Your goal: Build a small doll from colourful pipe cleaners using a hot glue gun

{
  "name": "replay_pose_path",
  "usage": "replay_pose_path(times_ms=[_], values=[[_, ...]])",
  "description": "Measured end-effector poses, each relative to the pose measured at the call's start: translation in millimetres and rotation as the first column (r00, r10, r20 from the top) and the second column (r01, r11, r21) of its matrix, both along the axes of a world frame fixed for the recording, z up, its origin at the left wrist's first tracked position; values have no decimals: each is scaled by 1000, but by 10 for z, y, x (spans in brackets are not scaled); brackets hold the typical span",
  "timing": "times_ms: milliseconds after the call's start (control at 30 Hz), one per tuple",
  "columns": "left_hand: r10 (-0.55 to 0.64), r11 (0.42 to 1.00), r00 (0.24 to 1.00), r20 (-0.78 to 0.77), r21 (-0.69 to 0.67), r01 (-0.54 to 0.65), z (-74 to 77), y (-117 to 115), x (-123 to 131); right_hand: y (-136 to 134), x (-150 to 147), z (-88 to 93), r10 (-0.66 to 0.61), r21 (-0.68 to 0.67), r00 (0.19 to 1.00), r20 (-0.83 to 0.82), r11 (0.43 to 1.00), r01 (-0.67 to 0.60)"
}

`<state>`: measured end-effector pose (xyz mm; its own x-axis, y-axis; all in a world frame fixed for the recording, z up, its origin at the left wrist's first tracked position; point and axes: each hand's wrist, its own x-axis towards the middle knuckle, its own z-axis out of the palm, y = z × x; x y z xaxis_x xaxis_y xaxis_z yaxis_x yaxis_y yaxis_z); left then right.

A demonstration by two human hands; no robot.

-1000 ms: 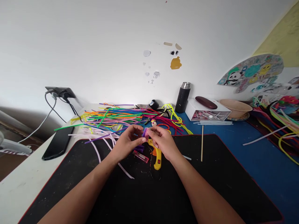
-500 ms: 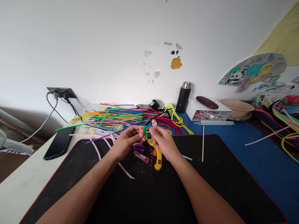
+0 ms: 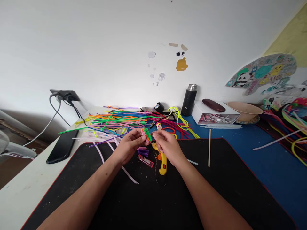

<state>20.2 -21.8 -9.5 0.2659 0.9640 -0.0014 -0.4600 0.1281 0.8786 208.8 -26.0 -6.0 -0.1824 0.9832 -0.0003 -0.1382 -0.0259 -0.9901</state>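
- A white fan stands at the far left, off the desk.
- A wall socket with plugged cables sits low on the white wall.
- A black phone lies on the white desktop, just beside the black mat.
- Loose pipe cleaners in many colours are heaped behind the mat.
- The left hand pinches a small green-and-pink pipe-cleaner piece above the mat's far edge.
- The right hand has its thumb and forefinger closed against that piece's right edge.
- A yellow glue gun lies on the mat under the hands.
- A black flask stands by the wall.
- A wooden stick crosses from the mat onto the blue cover.
- A sticker-covered board leans at the right.
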Motion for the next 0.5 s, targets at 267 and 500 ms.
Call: replay_pose_path(times_ms=[267, 500], values=[[59, 998, 998, 33, -12, -59, -18, 10, -20, -15, -3, 17, -2, 14, 1000, 26, 1000, 2], [-47, 996, 995, 87, -78, 53, -29, 40, -59, -15, -1, 27, 2, 25, 999, 41, 1000, -3]])
